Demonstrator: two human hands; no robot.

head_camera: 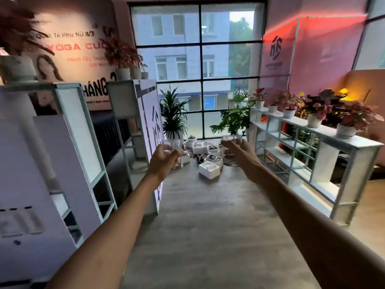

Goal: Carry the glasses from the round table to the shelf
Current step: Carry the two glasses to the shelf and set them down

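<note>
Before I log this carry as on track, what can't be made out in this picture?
Head view only:
- Round table: outside the frame.
- Left glass: lower part hidden by the left hand gripping it; contents unclear.
- Right glass: middle covered by the right hand.
- White boxes on the floor by the window: neighbouring small items too small and blurred to name.

White boxes (209, 169) lie on the grey floor (198, 226) below a large gridded window (200, 49), between a spiky green plant (173, 113) and a broad-leaved plant (233, 119).
</note>
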